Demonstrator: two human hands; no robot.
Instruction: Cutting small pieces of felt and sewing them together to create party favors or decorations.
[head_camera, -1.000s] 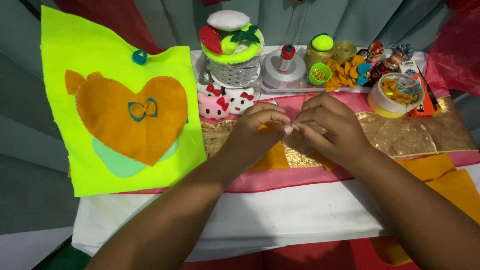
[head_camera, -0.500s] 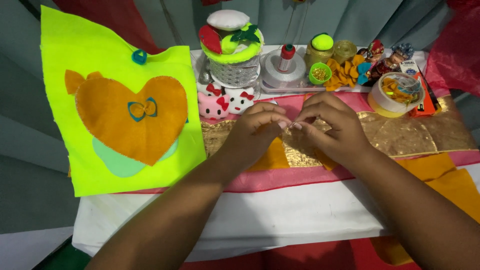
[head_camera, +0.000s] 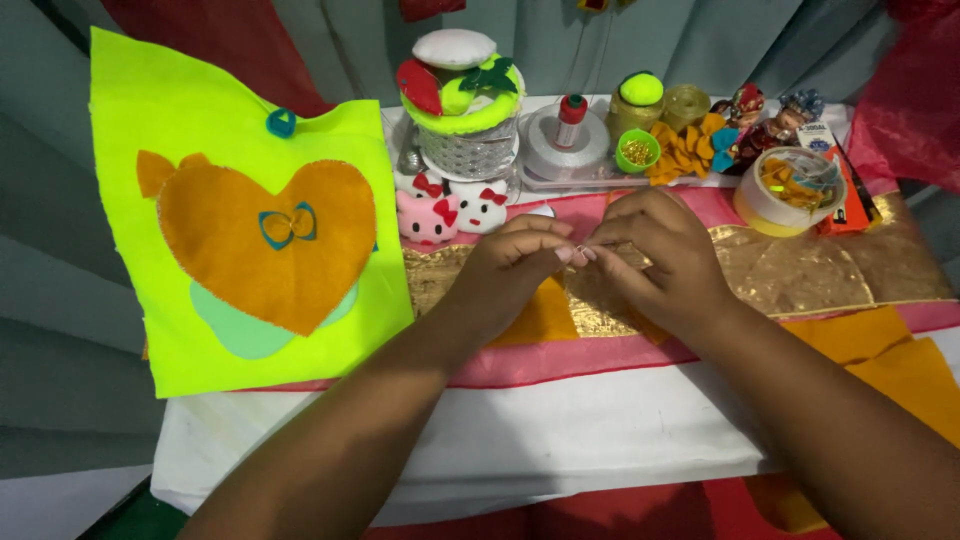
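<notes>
- The left hand (head_camera: 510, 265) and the right hand (head_camera: 655, 250) meet at the fingertips over the shiny gold fabric strip (head_camera: 800, 270) that lies across the table; both are pinched shut on something very small held between them, too small to name with certainty, perhaps a pin or a bit of thread.
- That tiny thing sits just above the gold strip, near the orange felt piece (head_camera: 545, 315) that lies half under the strip, below the left hand.
- Judged from how things lie, the piece under the hands is at an early stage: the gold strip and the orange felt lie loosely layered on the pink cloth (head_camera: 600, 360), with no visible stitching or decoration joining them.
- To the left, the neon yellow-green felt panel (head_camera: 180, 140) looks much further along: it already bears an orange felt heart (head_camera: 270, 250), a pale green shape below it and a small teal bow (head_camera: 288, 224) at the heart's middle.
- Supplies stand untouched at the back: a white basket with a felt-fruit lid (head_camera: 460, 110), a spool with a red top (head_camera: 568, 125), a small green cup of gold beads (head_camera: 637, 152), a roll of tape (head_camera: 790, 190) and two little cat-faced figures (head_camera: 452, 212).
</notes>
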